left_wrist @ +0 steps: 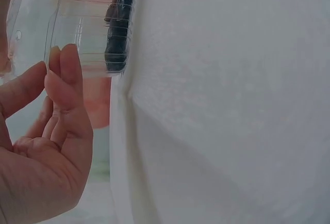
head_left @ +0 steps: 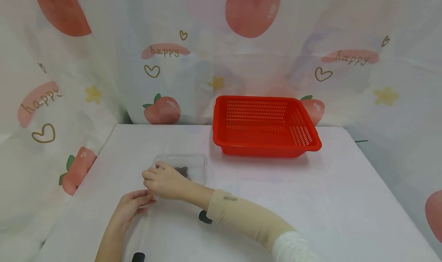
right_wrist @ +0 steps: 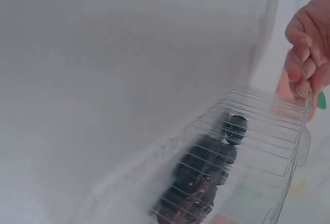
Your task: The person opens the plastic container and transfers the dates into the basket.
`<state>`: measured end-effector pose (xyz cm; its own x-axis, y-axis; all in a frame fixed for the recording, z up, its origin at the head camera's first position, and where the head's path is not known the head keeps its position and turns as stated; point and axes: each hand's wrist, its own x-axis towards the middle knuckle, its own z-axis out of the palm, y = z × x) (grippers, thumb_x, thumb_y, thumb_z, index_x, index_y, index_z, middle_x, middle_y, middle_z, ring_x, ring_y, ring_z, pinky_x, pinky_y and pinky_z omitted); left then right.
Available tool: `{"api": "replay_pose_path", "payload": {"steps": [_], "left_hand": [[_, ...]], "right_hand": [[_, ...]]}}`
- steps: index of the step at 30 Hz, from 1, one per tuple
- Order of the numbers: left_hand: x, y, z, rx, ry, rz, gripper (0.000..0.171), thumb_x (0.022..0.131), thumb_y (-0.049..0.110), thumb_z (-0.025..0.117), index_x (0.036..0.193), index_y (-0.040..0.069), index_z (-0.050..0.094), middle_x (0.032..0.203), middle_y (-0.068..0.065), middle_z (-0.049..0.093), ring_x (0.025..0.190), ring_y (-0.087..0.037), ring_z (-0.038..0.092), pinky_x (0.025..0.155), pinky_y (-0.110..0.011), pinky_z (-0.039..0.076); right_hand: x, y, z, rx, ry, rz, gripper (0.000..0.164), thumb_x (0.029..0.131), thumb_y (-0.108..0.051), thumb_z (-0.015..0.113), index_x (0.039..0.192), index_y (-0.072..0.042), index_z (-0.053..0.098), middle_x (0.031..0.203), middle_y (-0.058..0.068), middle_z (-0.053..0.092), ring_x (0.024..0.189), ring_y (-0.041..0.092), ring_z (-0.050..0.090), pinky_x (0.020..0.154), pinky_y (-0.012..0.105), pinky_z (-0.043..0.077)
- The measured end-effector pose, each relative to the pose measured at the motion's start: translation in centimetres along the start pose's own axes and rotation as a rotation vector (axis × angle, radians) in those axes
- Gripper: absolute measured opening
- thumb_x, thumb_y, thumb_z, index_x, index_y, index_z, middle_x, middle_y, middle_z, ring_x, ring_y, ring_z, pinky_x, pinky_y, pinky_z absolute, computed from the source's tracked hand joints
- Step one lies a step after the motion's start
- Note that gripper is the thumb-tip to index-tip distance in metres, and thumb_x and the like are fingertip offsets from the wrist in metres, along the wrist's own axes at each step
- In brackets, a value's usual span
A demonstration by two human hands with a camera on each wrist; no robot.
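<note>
A clear plastic box [head_left: 198,166] stands on the white table with dark, glossy, roundish pieces [right_wrist: 201,167] in it, perhaps fruit. My left hand [head_left: 129,208] is at its near left corner; thumb and fingertips pinch the thin rim in the left wrist view. My right hand [head_left: 167,182] reaches across the front of the box, its fingers curled at the left side of the upper edge. Only a sliver of that hand shows at the border of the left wrist view, so its exact hold is partly hidden. The hand in the right wrist view appears to be the left.
A red plastic basket [head_left: 269,151] with slotted walls stands behind and right of the box. Black cylindrical pieces [head_left: 205,217] show beside the wrists. Printed cloth [head_left: 248,66] hangs behind the table and at both sides.
</note>
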<state>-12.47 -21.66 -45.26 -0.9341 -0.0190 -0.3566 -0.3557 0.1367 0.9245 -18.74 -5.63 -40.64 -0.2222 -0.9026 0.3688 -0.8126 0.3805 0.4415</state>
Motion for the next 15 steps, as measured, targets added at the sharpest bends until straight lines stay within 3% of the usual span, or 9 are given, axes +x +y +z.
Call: {"api": "replay_pose_path", "payload": {"steps": [6,15], "left_hand": [[0.2,-0.1,0.0,-0.028,0.022,-0.028,0.034,0.088,0.016,0.059,0.115,-0.005,0.057,0.089,0.000,0.069,0.081,-0.007,0.064,0.068,-0.025,0.049],[0.1,-0.1,0.0,-0.035,0.043,-0.050,0.029,0.087,0.017,0.061,0.110,-0.001,0.061,0.085,0.004,0.069,0.081,-0.007,0.064,0.070,-0.026,0.047]], "right_hand": [[-0.1,0.4,-0.2,-0.062,0.004,-0.054,0.017,0.087,-0.039,0.057,0.090,-0.024,0.066,0.099,-0.012,0.055,0.090,0.003,0.051,0.086,0.024,0.037],[-0.2,1.6,-0.9,-0.107,-0.004,-0.053,0.021,0.093,-0.018,0.049,0.107,-0.026,0.062,0.109,-0.011,0.054,0.098,0.007,0.049,0.091,0.026,0.039]]}}
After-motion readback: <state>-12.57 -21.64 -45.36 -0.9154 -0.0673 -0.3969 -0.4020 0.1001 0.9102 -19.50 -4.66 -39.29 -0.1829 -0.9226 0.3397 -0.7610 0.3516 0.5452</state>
